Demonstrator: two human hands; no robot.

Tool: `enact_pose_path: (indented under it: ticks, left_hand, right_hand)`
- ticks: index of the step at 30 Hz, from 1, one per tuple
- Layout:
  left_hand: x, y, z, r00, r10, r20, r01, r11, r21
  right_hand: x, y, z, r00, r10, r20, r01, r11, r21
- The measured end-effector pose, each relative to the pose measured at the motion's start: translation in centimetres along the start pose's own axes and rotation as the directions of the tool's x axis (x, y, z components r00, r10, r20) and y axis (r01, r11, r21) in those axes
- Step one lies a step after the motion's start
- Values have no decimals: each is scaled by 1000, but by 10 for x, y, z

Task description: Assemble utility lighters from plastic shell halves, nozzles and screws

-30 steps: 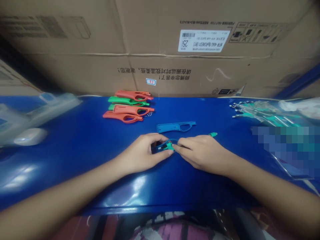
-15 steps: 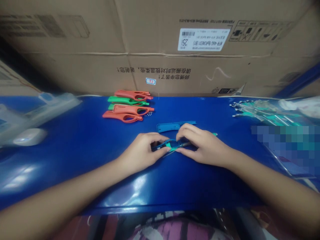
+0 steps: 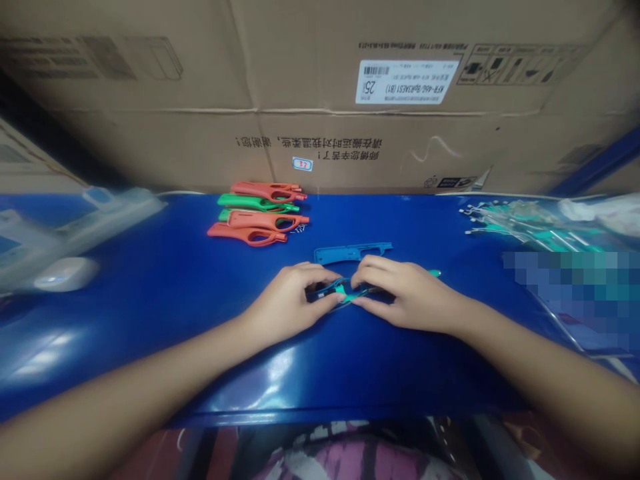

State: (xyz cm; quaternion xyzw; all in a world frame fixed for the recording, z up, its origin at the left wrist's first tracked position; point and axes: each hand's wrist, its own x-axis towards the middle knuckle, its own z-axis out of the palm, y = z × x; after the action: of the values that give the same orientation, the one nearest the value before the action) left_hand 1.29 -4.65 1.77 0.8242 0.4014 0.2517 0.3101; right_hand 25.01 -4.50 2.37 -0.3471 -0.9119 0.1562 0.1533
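My left hand [image 3: 293, 293] is closed, with thumb and fingers pinching one end of a blue plastic lighter casing half [image 3: 327, 288]. My right hand [image 3: 407, 293] grips the other end, its fingertips close to the casing's middle opening. A green part [image 3: 343, 291] lies inside the casing between the two thumbs, and a green tip [image 3: 435, 273] sticks out beyond my right hand. Fingers cover much of the casing and whatever else is inside it. Just behind my hands, the matching blue casing half [image 3: 333, 254] rests on the table, its inner side facing up.
Several orange and green lighter casings [image 3: 260, 221] lie stacked at the back left, with small metal bits [image 3: 299, 229] beside them. Green parts with white wires [image 3: 525, 225] are heaped at the right. A white rounded device [image 3: 67, 274] sits left. Cardboard [image 3: 310, 87] walls off the blue table's [image 3: 240, 393] back.
Both hands stay at the same place on the casing. My right fingers have dipped slightly toward its opening; the view has shifted a little.
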Motion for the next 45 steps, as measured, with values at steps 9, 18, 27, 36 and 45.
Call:
enact_pose_path:
  ticks: [9, 18, 27, 36, 45]
  left_hand:
    - [-1, -3, 1, 994, 91, -68, -80, 986, 145]
    - [-6, 2, -13, 989, 147, 9, -143, 941, 306]
    - [-6, 5, -16, 986, 138, 95, -164, 920, 357]
    - [-6, 3, -15, 987, 134, 94, -159, 920, 358]
    - [-5, -1, -14, 975, 189, 121, -221, 897, 382]
  right_hand:
    - [1, 2, -1, 999, 27, -24, -29, 998, -62]
    - [-2, 5, -9, 999, 38, -11, -39, 998, -44]
    - [-4, 4, -5, 994, -110, -17, 105, 982, -160]
    - [-4, 5, -6, 997, -80, -16, 78, 994, -81]
    - [1, 7, -8, 997, 5, -71, 1, 997, 76]
